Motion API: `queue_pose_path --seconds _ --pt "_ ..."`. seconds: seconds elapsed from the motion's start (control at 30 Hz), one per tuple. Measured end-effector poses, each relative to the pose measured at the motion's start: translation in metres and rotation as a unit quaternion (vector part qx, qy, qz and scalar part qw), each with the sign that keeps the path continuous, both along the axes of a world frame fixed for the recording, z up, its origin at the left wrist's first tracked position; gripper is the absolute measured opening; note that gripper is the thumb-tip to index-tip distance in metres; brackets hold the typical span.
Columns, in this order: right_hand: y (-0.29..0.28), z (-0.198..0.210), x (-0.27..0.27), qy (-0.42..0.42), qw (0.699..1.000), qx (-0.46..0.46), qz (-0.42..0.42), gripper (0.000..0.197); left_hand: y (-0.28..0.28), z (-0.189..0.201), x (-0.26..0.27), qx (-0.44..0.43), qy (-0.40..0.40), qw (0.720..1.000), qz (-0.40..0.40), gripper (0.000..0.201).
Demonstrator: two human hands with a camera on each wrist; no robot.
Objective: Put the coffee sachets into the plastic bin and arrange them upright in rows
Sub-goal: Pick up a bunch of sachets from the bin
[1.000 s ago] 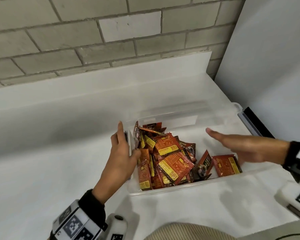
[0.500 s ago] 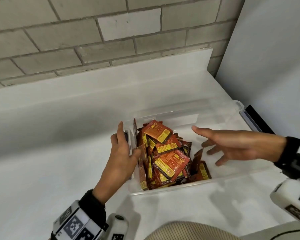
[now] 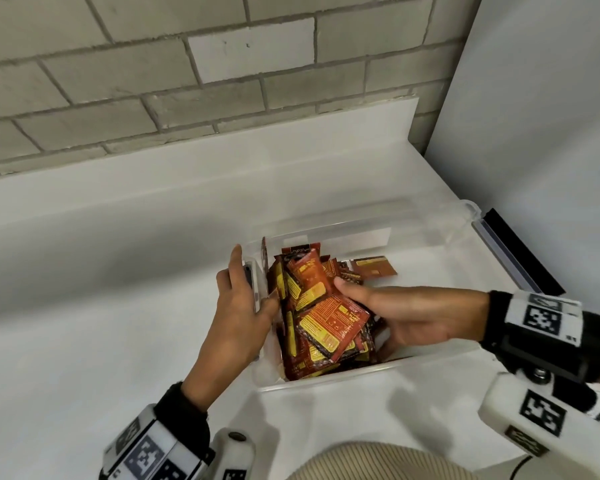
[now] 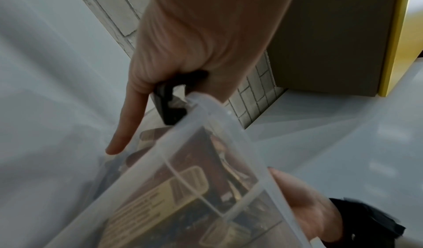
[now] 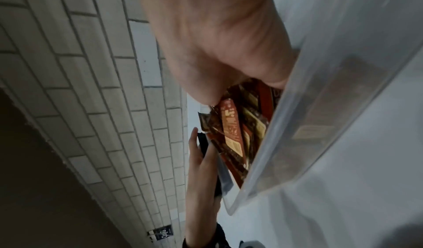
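Since half a second ago the right hand (image 3: 414, 317) has moved left into the clear plastic bin (image 3: 430, 363) and shoved the coffee sachets (image 3: 321, 317) into a tighter heap against the left wall. The sachets lean every which way, long axes mostly near-to-far, and one lone sachet (image 3: 374, 267) lies flat at the far side. Right thumb on top of the heap, fingers hidden underneath, so probably gripping. The left hand (image 3: 238, 306) clamps the bin's left rim, thumb inside, fingers straight outside over a dark latch (image 4: 168, 105).
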State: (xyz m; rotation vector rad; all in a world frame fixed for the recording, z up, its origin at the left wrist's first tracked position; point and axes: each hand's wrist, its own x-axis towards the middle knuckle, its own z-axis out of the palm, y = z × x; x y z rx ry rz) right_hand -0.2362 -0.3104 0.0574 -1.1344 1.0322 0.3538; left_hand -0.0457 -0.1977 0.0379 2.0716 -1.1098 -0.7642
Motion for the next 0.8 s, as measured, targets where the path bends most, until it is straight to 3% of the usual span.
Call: queue_pose_path --seconds 0.1,0.23,0.33,0.6,0.8 --pt "-0.014 0.008 -0.005 0.021 0.999 -0.035 -0.020 0.067 0.000 0.002 -0.001 0.004 0.003 1.000 -0.005 0.081" --pt "-0.035 0.011 -0.013 0.056 0.987 -0.107 -0.107 0.078 0.000 0.002 0.000 0.004 0.004 1.000 -0.009 0.082" --pt "-0.042 0.007 -0.007 0.062 0.981 -0.140 -0.123 0.077 0.000 0.002 0.000 0.004 0.003 1.000 -0.010 0.082" --pt "-0.028 0.001 0.040 -0.022 0.998 -0.061 -0.022 0.068 0.000 0.003 -0.001 -0.002 0.011 1.000 -0.011 0.082" --pt "-0.043 0.013 0.008 0.041 0.990 -0.098 -0.094 0.084 -0.001 0.002 0.000 0.001 0.009 1.000 -0.010 0.081"
